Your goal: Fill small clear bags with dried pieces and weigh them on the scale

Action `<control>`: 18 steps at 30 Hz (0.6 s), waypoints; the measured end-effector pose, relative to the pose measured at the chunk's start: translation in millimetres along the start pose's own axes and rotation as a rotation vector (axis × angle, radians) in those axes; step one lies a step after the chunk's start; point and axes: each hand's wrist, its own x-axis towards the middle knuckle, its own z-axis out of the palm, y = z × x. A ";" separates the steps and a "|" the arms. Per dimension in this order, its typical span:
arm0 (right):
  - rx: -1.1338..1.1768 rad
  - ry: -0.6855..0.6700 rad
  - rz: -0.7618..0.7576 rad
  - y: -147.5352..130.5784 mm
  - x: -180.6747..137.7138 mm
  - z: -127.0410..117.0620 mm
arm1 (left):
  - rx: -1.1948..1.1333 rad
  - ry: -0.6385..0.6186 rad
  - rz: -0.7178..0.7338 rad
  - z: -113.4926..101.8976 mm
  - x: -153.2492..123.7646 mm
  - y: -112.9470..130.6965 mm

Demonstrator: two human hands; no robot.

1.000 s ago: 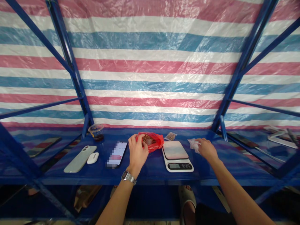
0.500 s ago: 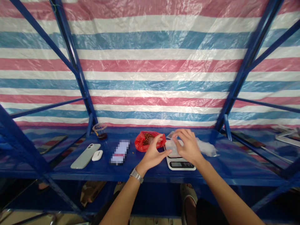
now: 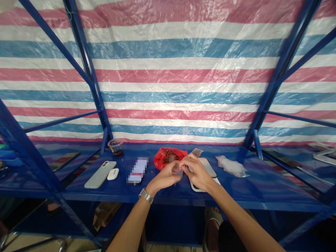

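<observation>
My left hand (image 3: pixel 166 176), with a metal watch (image 3: pixel 146 196) on the wrist, curls round a small clear plastic bag (image 3: pixel 177 171). Against it, my right hand (image 3: pixel 197 172) pinches the bag's upper edge. Just behind my hands lies an open red plastic bag (image 3: pixel 159 159) holding small brown pieces (image 3: pixel 170 154), too small to name surely. Partly under my right hand is a white digital scale (image 3: pixel 208 167), its display hidden. A small clear bag with brownish contents (image 3: pixel 197 152) rests behind the scale.
To the right lies a pile of clear bags (image 3: pixel 232 167). On the left are a pale phone (image 3: pixel 100 175), a white earbud case (image 3: pixel 112 174), a phone with a blurred screen (image 3: pixel 138 171) and a plastic cup with dark liquid (image 3: pixel 116 147). Blue metal posts (image 3: pixel 91 77) frame the blue shelf (image 3: pixel 168 196).
My right hand has moved left off the scale to meet my left hand. The clear bag now shows between them. The pile of bags on the right is uncovered.
</observation>
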 end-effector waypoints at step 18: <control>-0.568 0.015 0.579 50.3 44.8 77.0 | 0.552 0.787 -0.099 -49.3 -5.5 -12.1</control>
